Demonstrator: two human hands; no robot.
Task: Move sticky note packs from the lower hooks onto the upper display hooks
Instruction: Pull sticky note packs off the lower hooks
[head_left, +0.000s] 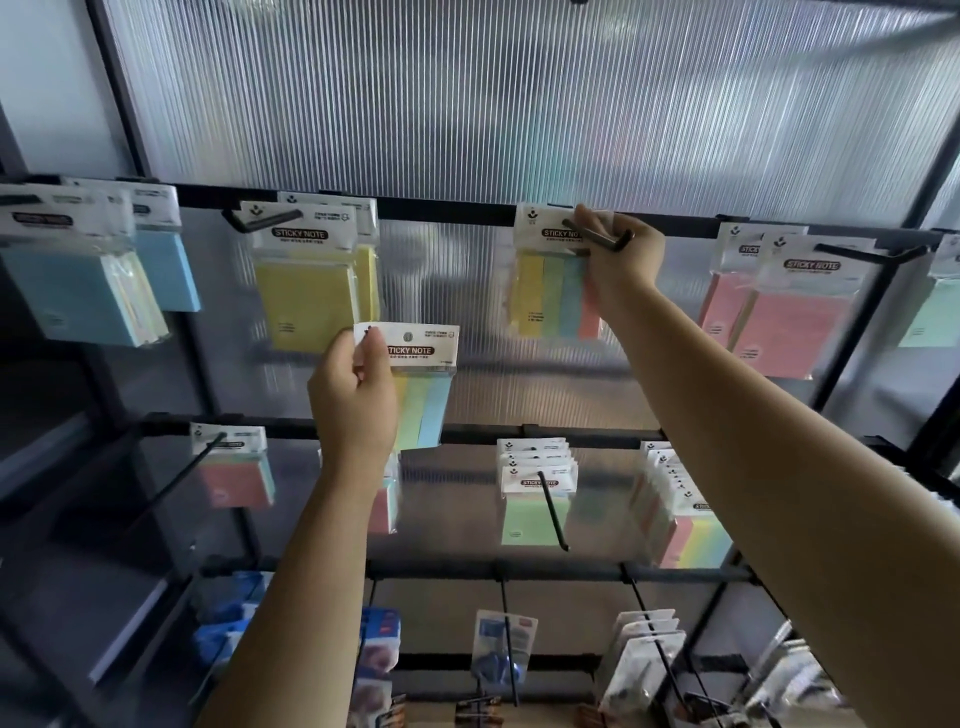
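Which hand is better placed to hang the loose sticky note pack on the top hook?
Probably the left hand: it already holds the loose striped pack below the upper row. The right hand is occupied at the upper hook.

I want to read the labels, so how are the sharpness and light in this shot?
Head view: backlight through the ribbed panel dims the rack; the pack in the left hand reads clearly; far-left packs and bottom items blur; edges bend.

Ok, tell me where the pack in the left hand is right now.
In the head view, the striped pack is left of centre, pinched by the left hand between the two hook rows, just below the yellow pack.
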